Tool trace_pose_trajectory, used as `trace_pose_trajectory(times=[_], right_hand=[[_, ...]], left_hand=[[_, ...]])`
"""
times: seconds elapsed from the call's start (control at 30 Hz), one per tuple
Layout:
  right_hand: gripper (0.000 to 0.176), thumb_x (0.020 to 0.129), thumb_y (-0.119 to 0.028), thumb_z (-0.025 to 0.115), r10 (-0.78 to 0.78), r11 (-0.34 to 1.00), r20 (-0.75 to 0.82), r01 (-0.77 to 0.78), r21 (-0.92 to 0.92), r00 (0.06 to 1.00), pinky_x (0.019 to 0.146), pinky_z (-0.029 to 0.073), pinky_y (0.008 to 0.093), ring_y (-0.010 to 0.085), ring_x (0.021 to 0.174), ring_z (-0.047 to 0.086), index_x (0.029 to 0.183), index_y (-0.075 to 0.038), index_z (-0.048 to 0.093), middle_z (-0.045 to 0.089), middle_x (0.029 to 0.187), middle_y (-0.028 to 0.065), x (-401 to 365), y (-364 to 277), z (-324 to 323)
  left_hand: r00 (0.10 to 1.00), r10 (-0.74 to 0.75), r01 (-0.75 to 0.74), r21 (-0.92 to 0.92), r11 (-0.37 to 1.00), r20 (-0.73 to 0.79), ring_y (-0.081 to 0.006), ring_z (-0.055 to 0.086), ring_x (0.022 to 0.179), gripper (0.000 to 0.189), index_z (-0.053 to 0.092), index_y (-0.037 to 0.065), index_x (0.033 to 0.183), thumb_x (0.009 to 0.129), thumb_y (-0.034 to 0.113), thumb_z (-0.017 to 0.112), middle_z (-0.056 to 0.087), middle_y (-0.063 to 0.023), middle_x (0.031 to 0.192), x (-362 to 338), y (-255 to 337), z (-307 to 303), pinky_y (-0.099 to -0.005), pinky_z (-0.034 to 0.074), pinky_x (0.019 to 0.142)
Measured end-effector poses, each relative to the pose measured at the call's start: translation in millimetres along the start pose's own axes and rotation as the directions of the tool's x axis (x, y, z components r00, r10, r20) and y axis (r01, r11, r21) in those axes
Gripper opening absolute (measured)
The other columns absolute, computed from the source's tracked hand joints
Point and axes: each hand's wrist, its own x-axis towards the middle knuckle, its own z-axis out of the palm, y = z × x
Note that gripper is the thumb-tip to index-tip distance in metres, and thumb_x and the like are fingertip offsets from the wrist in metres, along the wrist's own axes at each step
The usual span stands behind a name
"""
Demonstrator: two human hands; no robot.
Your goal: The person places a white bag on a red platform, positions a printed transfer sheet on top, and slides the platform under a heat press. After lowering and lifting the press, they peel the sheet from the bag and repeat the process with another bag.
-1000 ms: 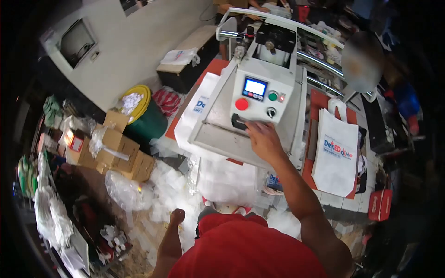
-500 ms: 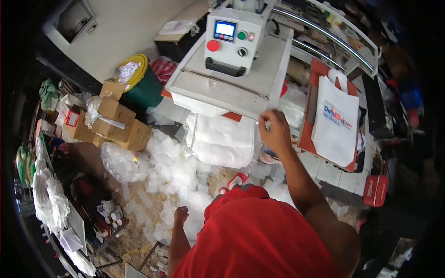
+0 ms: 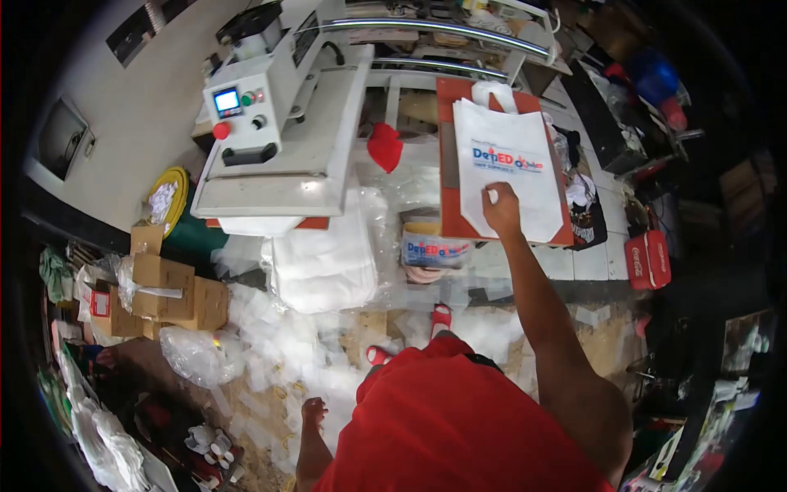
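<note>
My right hand (image 3: 502, 209) is over the lower part of a white tote bag (image 3: 504, 197). Its thumb and fingers are curled together, and I cannot make out whether anything is pinched in them. The bag lies flat on a red-brown board (image 3: 449, 189), its handle at the top and blue and red lettering across its middle. Down by my side is my left hand (image 3: 314, 410), its fingers curled and nothing visible in them. Left of the bag stands a white heat press (image 3: 275, 184) with a lit screen, buttons and a black handle.
White bags in clear plastic (image 3: 324, 262) lie below the press. A box with printed film (image 3: 434, 246) stands beneath the board. Cardboard boxes (image 3: 168, 287) and a green bin with a yellow rim (image 3: 170, 205) are at left. Translucent sheets litter the floor. A red cooler (image 3: 648, 259) is at right.
The view has turned right, so the press now appears farther left. My right hand has gone from the press's front corner to over the tote bag. My left hand still hangs low.
</note>
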Motion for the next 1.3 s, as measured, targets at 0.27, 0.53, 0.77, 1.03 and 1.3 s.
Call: trace_pose_trajectory(times=[0.27, 0.53, 0.77, 1.03, 1.3], right_hand=[[0.035, 0.080, -0.030, 0.073, 0.009, 0.985, 0.328, 0.049, -0.168, 0.945, 0.091, 0.050, 0.0451, 0.0344, 0.104, 0.061, 0.100, -0.002, 0.069, 0.065, 0.107, 0.0153, 80.6, 58.4, 48.6], [0.028, 0.081, -0.027, 0.065, 0.009, 0.947, 0.394, 0.119, -0.299, 0.919, 0.083, 0.051, 0.0491, 0.0337, 0.105, 0.060, 0.096, -0.003, 0.069, 0.065, 0.106, 0.0134, 101.4, 93.4, 49.8], [0.029, 0.075, -0.024, 0.070, 0.464, 0.843, -0.028, -0.451, -0.293, 0.885, 0.069, 0.053, 0.0388, 0.0287, 0.078, 0.069, 0.089, 0.001, 0.071, 0.068, 0.078, 0.0145, 79.8, 322.2, -108.1], [0.059, 0.087, -0.052, 0.053, 0.942, 0.239, 0.189, -0.157, -0.958, 0.278, 0.091, 0.052, 0.0497, 0.0350, 0.109, 0.065, 0.106, 0.002, 0.069, 0.067, 0.116, 0.0222, -229.2, 400.3, -207.8], [0.032, 0.084, -0.028, 0.068, 0.426, 0.882, 0.881, -0.312, -0.352, 0.208, 0.050, 0.051, 0.0418, 0.0286, 0.053, 0.063, 0.063, -0.005, 0.060, 0.063, 0.060, 0.0131, -354.3, 327.5, 0.8]], left_hand=[[0.795, 0.607, -0.563, 0.345, 0.751, -0.023, -0.0344, 0.063, 0.068, 0.011, 0.060, 0.005, 0.074, 0.083, 0.012, 0.060, 0.064, -0.0127, 0.075, -16.1, 95.3, 118.9, -0.0429, 0.051, 0.060], [0.793, 0.603, -0.546, 0.536, 0.644, 0.082, -0.0445, 0.058, 0.073, 0.013, 0.053, 0.004, 0.071, 0.077, 0.013, 0.061, 0.059, -0.0210, 0.075, -47.6, 148.1, 189.1, -0.0488, 0.049, 0.066], [0.791, 0.587, -0.411, 0.561, 0.719, -0.172, -0.0451, 0.063, 0.087, 0.029, 0.066, 0.004, 0.081, 0.086, 0.029, 0.052, 0.066, -0.0248, 0.085, 2.6, 189.1, 138.2, -0.0492, 0.051, 0.078], [0.493, 0.724, -0.451, 0.570, 0.687, -0.482, -0.0405, 0.065, 0.087, 0.020, 0.066, 0.002, 0.090, 0.083, 0.017, 0.054, 0.068, -0.0212, 0.089, 28.6, 299.0, 85.6, -0.0476, 0.052, 0.078], [0.731, 0.653, -0.660, 0.448, 0.603, 0.198, -0.0150, 0.068, 0.058, 0.032, 0.065, 0.001, 0.080, 0.091, 0.031, 0.070, 0.069, -0.0083, 0.070, -245.8, 501.4, 62.1, -0.0307, 0.052, 0.056]])
